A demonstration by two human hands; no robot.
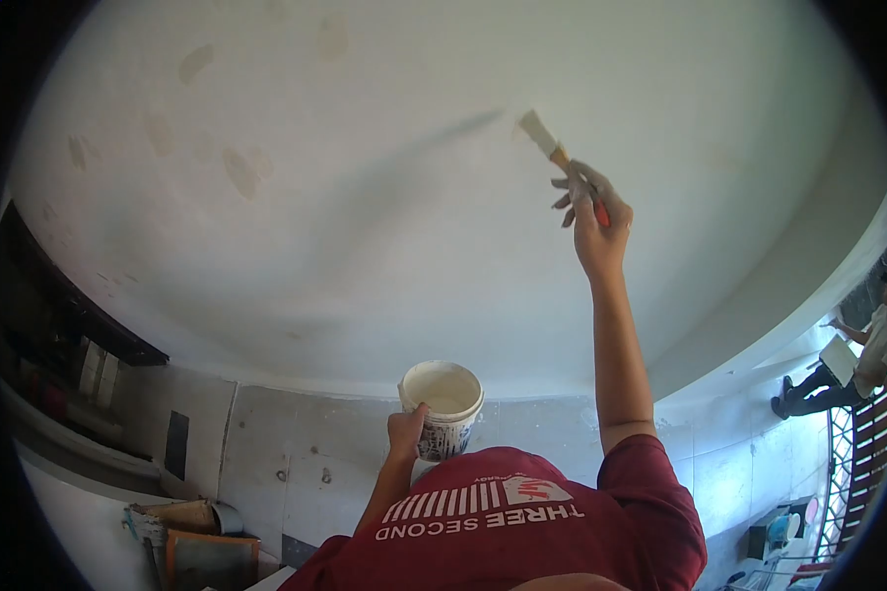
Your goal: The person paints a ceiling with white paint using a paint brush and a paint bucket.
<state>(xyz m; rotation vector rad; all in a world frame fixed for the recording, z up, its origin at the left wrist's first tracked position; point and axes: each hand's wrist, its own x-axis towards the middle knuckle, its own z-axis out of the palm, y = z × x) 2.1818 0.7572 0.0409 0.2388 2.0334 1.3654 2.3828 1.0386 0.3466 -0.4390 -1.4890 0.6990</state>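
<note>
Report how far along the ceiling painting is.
Done: most of the ceiling looks evenly white. In hand: the right hand holds the brush to it; the left hand grips the bucket. Left: tan patches at the upper left show through.

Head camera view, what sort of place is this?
Probably a room being repainted: patched white ceiling, tiled wall, the right hand holding a paintbrush to the ceiling, the left hand gripping a paint bucket.

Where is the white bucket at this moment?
Head view, lower centre: the left hand grips the white bucket by its side, just above the red shirt, below-left of the right hand holding the brush.
</note>
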